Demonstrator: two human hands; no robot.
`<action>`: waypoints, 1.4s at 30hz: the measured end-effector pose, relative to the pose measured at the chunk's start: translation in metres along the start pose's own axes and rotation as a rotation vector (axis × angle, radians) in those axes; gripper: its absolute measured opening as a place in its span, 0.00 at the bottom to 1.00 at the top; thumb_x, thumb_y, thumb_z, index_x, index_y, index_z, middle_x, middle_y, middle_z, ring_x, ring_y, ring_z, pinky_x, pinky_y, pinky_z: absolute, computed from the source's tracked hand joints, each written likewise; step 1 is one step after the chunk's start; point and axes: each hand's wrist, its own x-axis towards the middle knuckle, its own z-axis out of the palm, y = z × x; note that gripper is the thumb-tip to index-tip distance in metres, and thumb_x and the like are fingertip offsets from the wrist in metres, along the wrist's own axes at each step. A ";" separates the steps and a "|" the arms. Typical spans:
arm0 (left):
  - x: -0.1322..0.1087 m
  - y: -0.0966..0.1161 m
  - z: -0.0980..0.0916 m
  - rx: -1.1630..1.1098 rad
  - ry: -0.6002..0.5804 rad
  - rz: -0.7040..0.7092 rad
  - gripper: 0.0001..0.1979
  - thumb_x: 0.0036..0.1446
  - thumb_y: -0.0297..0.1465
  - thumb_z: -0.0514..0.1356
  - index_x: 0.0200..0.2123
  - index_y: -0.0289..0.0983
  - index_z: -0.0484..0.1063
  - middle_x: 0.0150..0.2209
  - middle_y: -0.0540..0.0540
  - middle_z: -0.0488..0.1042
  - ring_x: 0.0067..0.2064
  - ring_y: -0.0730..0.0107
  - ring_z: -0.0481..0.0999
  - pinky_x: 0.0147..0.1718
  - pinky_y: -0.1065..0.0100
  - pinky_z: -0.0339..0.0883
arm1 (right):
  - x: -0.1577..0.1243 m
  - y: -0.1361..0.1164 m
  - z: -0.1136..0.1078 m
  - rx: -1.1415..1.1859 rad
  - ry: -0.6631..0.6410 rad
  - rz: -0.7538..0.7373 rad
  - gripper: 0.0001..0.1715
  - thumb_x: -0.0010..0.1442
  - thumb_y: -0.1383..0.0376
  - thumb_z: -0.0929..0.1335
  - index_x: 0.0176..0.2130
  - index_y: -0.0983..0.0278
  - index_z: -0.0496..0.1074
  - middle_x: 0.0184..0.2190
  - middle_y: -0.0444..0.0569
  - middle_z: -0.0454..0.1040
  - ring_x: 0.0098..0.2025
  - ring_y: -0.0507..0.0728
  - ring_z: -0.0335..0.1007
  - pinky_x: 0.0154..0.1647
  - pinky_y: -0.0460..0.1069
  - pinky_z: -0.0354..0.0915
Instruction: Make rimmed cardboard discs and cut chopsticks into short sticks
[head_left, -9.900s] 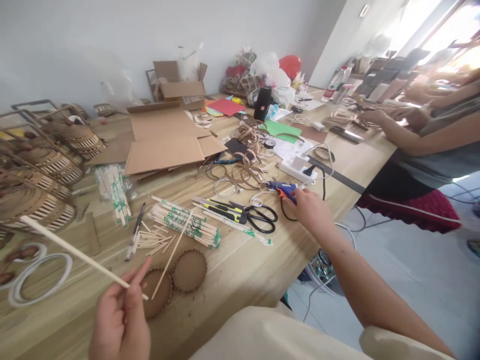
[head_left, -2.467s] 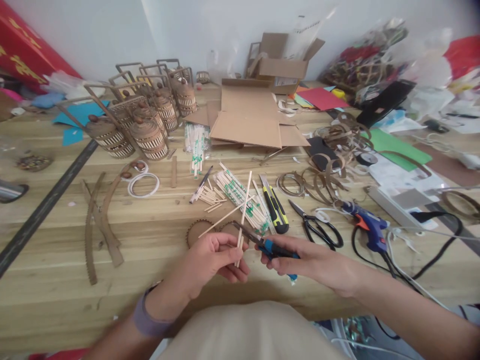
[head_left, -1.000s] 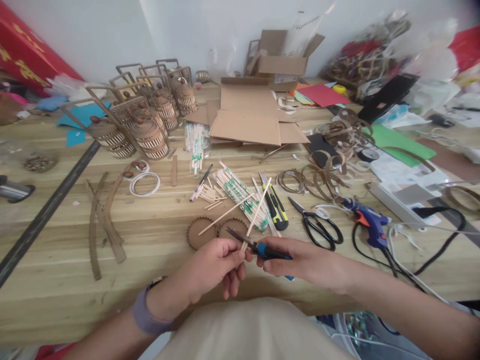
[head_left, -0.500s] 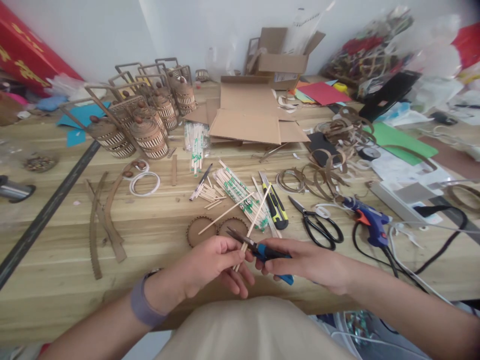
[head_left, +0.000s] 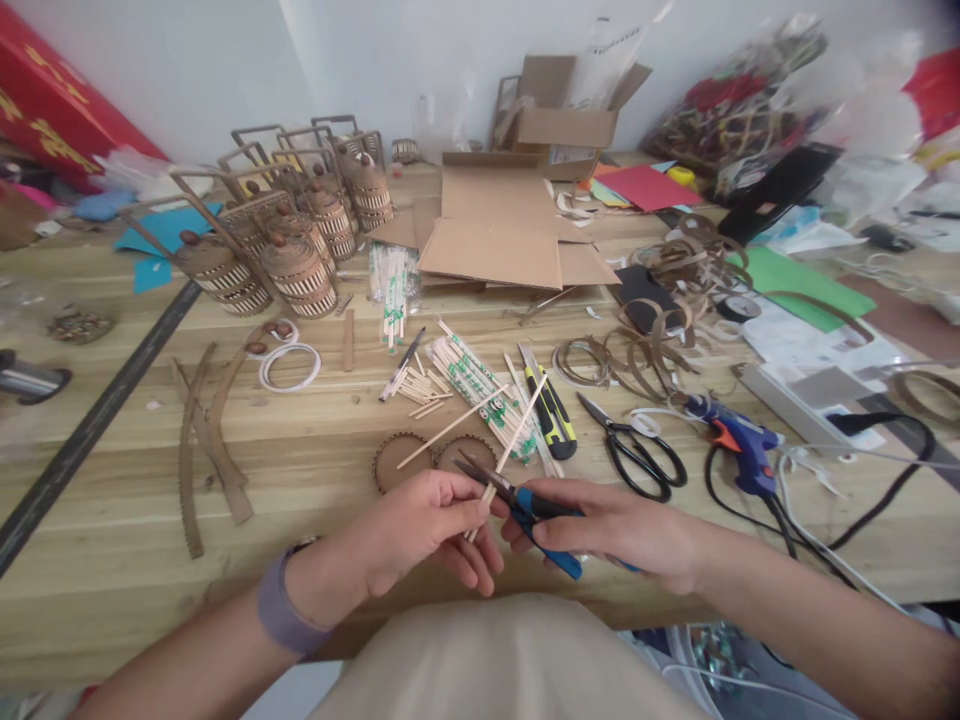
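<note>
My left hand (head_left: 442, 530) is closed, pinching a thin wooden chopstick (head_left: 523, 425) and a short stick piece (head_left: 472, 533) between thumb and fingers. My right hand (head_left: 607, 530) grips blue-handled shears (head_left: 551, 525), whose handles are spread. The dark blades lie across the chopstick, just above my left thumb. Beyond the hands, another chopstick (head_left: 450, 428) rests over two round cardboard discs (head_left: 401, 460) with notched rims, partly hidden by my left hand. Short cut stick pieces (head_left: 424, 388) lie in a small pile beside green-printed packs of wrapped chopsticks (head_left: 472, 375).
A yellow-black utility knife (head_left: 551, 410), black scissors (head_left: 637, 450) and a blue glue gun (head_left: 739, 435) lie to the right. Coiled brown strips (head_left: 652, 340) sit behind them. Several small woven lanterns (head_left: 300, 275) stand at the back left, near flattened cardboard (head_left: 491, 240).
The shears' handles have spread wider apart in my right hand, and the blades have parted slightly. My left hand and the chopstick stay nearly where they were.
</note>
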 end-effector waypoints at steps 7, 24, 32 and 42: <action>0.001 0.002 -0.002 -0.020 -0.032 0.015 0.26 0.46 0.49 0.68 0.39 0.33 0.73 0.24 0.49 0.78 0.22 0.76 0.77 0.20 0.78 0.64 | 0.000 -0.001 -0.001 -0.007 -0.033 -0.034 0.32 0.52 0.50 0.72 0.51 0.65 0.73 0.42 0.51 0.75 0.45 0.58 0.67 0.46 0.52 0.60; 0.003 0.000 -0.003 0.079 -0.020 0.057 0.18 0.55 0.44 0.63 0.35 0.33 0.73 0.22 0.50 0.75 0.19 0.76 0.74 0.17 0.77 0.61 | 0.002 0.000 -0.001 -0.281 0.003 -0.182 0.17 0.56 0.58 0.67 0.45 0.62 0.70 0.41 0.49 0.69 0.44 0.58 0.63 0.45 0.52 0.60; -0.001 -0.002 -0.003 -0.171 -0.083 0.057 0.17 0.52 0.40 0.66 0.37 0.32 0.74 0.21 0.52 0.73 0.15 0.82 0.66 0.13 0.79 0.52 | 0.000 0.000 -0.001 -0.165 -0.033 -0.188 0.19 0.56 0.58 0.67 0.47 0.62 0.69 0.40 0.47 0.67 0.41 0.56 0.61 0.42 0.50 0.58; 0.001 -0.009 -0.002 -0.284 -0.135 0.053 0.16 0.53 0.39 0.65 0.37 0.31 0.75 0.18 0.53 0.69 0.13 0.83 0.63 0.12 0.80 0.51 | -0.003 -0.003 -0.001 -0.271 -0.029 -0.223 0.17 0.54 0.62 0.66 0.45 0.63 0.69 0.40 0.47 0.66 0.44 0.57 0.61 0.48 0.52 0.59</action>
